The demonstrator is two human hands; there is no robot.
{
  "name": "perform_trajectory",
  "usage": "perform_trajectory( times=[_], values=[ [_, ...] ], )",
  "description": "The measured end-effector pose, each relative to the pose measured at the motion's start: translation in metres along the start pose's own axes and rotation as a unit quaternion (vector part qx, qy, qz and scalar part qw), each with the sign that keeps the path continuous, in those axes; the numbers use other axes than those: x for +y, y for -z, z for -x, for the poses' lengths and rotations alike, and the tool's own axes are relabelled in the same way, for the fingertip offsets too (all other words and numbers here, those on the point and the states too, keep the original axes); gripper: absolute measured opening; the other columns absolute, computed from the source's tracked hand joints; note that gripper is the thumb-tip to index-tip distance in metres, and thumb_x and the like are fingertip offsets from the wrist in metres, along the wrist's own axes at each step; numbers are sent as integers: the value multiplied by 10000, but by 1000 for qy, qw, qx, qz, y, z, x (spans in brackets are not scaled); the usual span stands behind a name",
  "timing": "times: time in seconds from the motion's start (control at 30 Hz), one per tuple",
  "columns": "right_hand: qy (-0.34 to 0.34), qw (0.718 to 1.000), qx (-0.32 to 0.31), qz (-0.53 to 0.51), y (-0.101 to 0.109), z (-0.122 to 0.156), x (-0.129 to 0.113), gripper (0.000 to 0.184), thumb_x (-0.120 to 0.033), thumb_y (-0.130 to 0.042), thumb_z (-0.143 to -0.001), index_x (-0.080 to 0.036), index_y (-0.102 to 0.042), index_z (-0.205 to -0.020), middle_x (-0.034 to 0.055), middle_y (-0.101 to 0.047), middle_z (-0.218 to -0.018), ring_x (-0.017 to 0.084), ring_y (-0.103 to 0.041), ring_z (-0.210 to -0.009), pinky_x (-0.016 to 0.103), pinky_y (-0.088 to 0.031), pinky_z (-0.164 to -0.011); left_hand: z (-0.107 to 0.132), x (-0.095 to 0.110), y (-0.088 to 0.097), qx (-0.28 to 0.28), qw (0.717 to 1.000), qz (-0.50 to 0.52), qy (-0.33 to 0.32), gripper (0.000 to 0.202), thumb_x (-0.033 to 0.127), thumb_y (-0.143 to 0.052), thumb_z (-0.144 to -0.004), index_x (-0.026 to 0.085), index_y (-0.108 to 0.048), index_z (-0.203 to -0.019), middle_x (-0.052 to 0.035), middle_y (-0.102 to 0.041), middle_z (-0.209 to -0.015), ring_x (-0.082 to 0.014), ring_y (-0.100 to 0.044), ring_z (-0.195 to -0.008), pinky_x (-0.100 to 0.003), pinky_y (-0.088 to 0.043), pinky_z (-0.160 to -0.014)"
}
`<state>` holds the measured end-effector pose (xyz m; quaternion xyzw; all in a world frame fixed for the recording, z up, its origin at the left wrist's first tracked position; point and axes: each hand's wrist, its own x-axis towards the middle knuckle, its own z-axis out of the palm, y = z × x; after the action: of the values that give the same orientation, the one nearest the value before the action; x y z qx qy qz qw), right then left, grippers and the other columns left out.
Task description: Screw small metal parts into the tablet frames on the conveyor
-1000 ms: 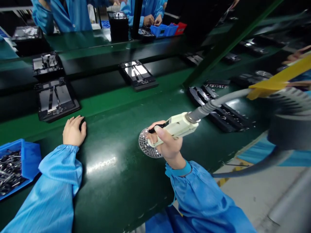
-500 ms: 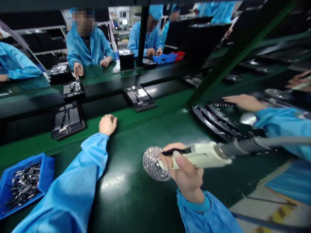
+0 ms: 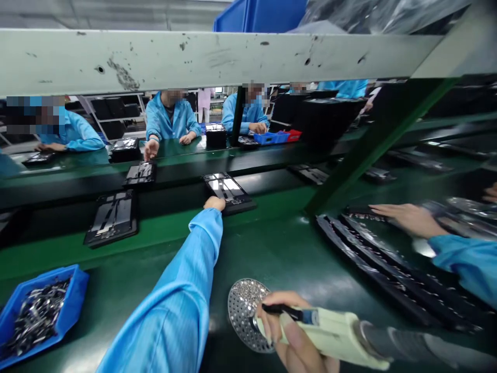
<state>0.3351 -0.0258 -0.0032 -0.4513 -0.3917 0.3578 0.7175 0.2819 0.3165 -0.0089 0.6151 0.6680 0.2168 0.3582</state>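
My left hand point(image 3: 214, 203) reaches forward across the green belt and meets the near edge of a black tray point(image 3: 243, 207) holding metal plates. Its fingers are foreshortened and mostly hidden. At the bottom of the view, my right hand point(image 3: 289, 331) grips a cream electric screwdriver point(image 3: 326, 331) with a black tip. The tip lies over a round perforated metal disc point(image 3: 243, 305) that carries small shiny screws. The hand covers part of the disc.
A blue bin point(image 3: 41, 311) of loose metal parts stands at the left. A co-worker's hand point(image 3: 406, 217) lies over long black strips point(image 3: 373, 264) at the right. More black trays sit on the belt. A pale crossbeam point(image 3: 194, 57) spans the top, with co-workers in blue coats beyond it.
My left hand has moved forward from the belt to the black tray. The view has tilted upward, so the screwdriver and disc sit lower in the frame.
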Motion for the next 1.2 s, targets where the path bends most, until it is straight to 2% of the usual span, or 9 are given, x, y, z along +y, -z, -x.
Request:
perform_trajectory(
  times=[0.2,0.33,0.53,0.67,0.8,0.93,1.0,1.1,1.2],
  values=[
    [-5,998,-32,-52,14,-14,8,322,-478,-706,-909,-167,-784,-922,41,-610,-557,230,-637,-514,380,-565,-523,33,-26,40,100,984,136,59,380,402,-678,-992,150,-642,-1275,-114,-663,-1247,-235,-675,-1076,-431,-605,-921],
    [31,998,11,-54,3,-21,0,248,-421,-743,-877,-177,-775,-844,-7,-533,-479,192,-571,-431,360,-530,-474,105,-80,94,143,968,199,53,274,388,-710,-944,143,-611,-873,-19,-633,-866,-151,-616,-819,-279,-522,-759],
    [55,997,0,-57,-23,-19,-27,259,-450,-773,-816,-193,-745,-793,-51,-502,-434,152,-500,-360,320,-472,-437,255,-194,133,36,960,273,51,576,704,-750,-703,225,-440,-778,68,-500,-654,-118,-475,-599,-218,-357,-562],
    [42,998,-20,-43,-35,-15,-31,245,-445,-769,-813,-202,-749,-784,-63,-489,-422,141,-487,-352,311,-464,-444,310,-227,139,-48,993,107,11,508,729,-616,-809,235,-498,-804,46,-546,-597,-165,-533,-565,-258,-377,-577],
    [37,995,-69,-63,-50,-5,-35,244,-440,-744,-835,-200,-770,-802,-60,-477,-428,134,-481,-352,295,-449,-424,317,-216,170,-55,990,-119,-51,458,660,-526,-871,232,-647,-761,-25,-658,-633,-207,-586,-588,-293,-372,-618],
    [10,989,-114,-90,-75,8,-34,216,-402,-750,-851,-192,-784,-822,-54,-498,-454,124,-502,-375,283,-487,-427,297,-222,232,166,946,-278,13,456,560,-467,-923,191,-736,-922,-93,-708,-752,-285,-657,-740,-356,-496,-769],
    [-1,989,-124,-84,-87,14,-31,213,-408,-768,-852,-196,-779,-826,-56,-513,-458,123,-512,-384,286,-506,-443,285,-234,257,211,915,-338,67,425,456,-471,-942,153,-747,-1054,-153,-748,-955,-343,-686,-896,-470,-540,-889],
    [-17,989,-135,-58,-102,18,-22,240,-447,-784,-848,-209,-759,-820,-73,-499,-456,120,-512,-378,292,-520,-457,271,-249,273,99,920,-363,110,383,339,-511,-924,124,-741,-1140,-216,-716,-1217,-410,-684,-1044,-603,-544,-944],
    [-31,989,-141,-32,-109,19,-15,269,-481,-781,-845,-217,-736,-817,-91,-449,-455,117,-506,-375,282,-506,-447,264,-256,272,43,922,-362,134,343,293,-541,-910,106,-740,-1118,-233,-705,-1234,-429,-678,-1086,-616,-546,-948]
  ],
)
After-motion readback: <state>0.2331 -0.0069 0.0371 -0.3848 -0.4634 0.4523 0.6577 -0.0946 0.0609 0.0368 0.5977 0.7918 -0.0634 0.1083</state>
